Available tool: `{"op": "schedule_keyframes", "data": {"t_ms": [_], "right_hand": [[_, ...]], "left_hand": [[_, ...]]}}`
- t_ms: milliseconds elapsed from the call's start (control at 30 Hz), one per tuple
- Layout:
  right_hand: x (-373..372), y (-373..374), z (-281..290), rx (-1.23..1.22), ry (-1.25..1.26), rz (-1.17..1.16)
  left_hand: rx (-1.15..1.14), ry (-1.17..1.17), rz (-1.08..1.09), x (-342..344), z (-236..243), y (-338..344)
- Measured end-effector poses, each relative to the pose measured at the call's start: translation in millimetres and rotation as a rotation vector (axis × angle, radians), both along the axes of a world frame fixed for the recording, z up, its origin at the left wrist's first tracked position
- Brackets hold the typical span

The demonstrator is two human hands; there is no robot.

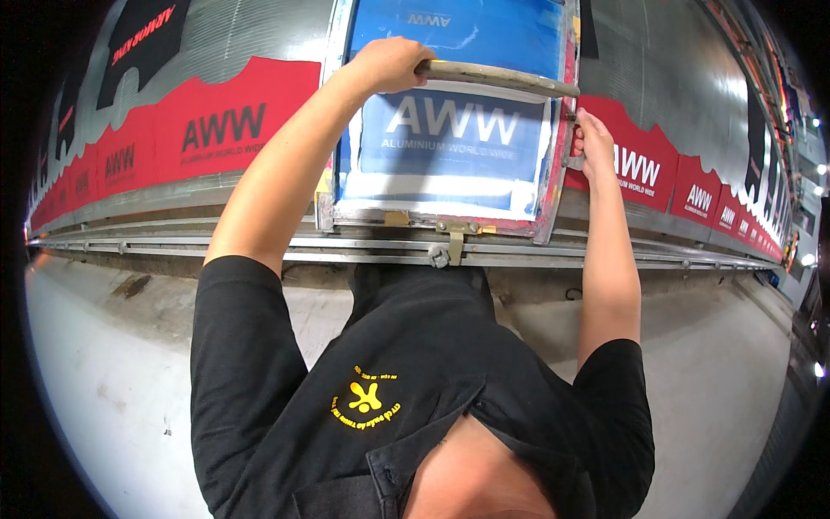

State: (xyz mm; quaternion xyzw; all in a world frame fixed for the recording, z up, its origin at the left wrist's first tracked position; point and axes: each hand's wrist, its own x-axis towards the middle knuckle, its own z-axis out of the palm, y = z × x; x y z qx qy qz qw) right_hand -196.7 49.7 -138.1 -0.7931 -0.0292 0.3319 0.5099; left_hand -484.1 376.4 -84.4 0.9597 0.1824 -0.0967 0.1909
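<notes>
A screen printing frame (545,203) with blue mesh and a pale lettered stencil (445,151) fills the top centre, taped along its edges. My left hand (396,62) is closed on the end of a long squeegee (501,78) that lies across the frame above the lettering. My right hand (592,138) is closed at the frame's right side, just below the squeegee's right end, gripping that edge or a fitting on it; exactly which is hard to tell.
Red fabric pieces (229,91) with printed lettering line the long silver bench (259,35) on both sides, with black garment pieces (138,48) behind. A metal rail (372,251) with a clamp (439,255) runs along the near edge, above a pale floor (121,355).
</notes>
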Motion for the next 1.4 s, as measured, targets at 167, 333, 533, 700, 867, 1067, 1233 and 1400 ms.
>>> {"op": "schedule_keyframes", "data": {"t_ms": [167,333,533,700,867,1067,1233,1400], "right_hand": [[-5,-2,28,0.147,0.073,0.035],[-17,-19,48,0.167,0.049,-0.077],[-21,-11,45,0.237,-0.235,-0.13],[-37,-42,56,0.397,-0.275,-0.118],[-19,-71,16,0.408,-0.325,-0.123],[-2,-32,-15,0.448,-0.323,-0.191],[-2,-37,-20,0.27,-0.343,-0.201],[28,6,-48,0.122,-0.446,-0.12]], "left_hand": [[-0.05,-0.205,0.041,-49,-13,-40],[-0.096,-0.28,0.078,-133,-9,-158],[-0.094,-0.314,0.033,-208,-1,-218],[-0.185,-0.344,0.087,-213,22,-244],[-0.094,-0.323,0.157,-190,19,-268],[-0.03,-0.219,0.186,-146,21,-227],[-0.022,-0.196,0.119,-143,15,-235],[-0.177,-0.215,0.071,-100,35,-136]]}}
